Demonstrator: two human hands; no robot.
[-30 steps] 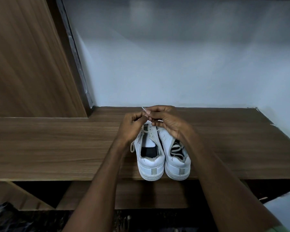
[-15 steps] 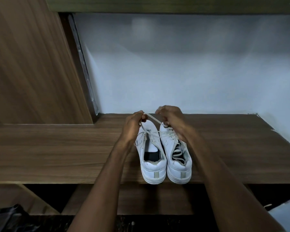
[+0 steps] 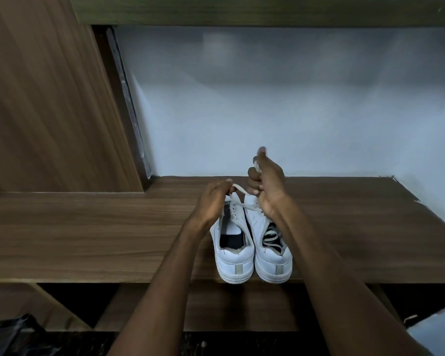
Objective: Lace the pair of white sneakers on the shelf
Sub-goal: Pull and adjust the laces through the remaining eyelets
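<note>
Two white sneakers stand side by side on the wooden shelf (image 3: 88,227), heels toward me. The left sneaker (image 3: 233,255) has an open mouth with a dark insole. The right sneaker (image 3: 272,258) holds loose lace loops inside it. A white lace (image 3: 242,191) runs between my hands over the toe end of the left sneaker. My left hand (image 3: 213,201) pinches one end of it. My right hand (image 3: 267,183) is raised above the toes and grips the other part, with a lace end showing above its fingers.
A white wall (image 3: 293,111) backs the shelf. A wooden side panel (image 3: 49,98) rises at the left and another wooden board (image 3: 242,11) runs overhead. Below the shelf edge is a dark lower compartment (image 3: 75,304) with a dark object at the bottom left.
My right hand has risen and pulled the lace upward and back. My left hand stays at the toe of the left sneaker. The view has tilted up, showing the board overhead.
</note>
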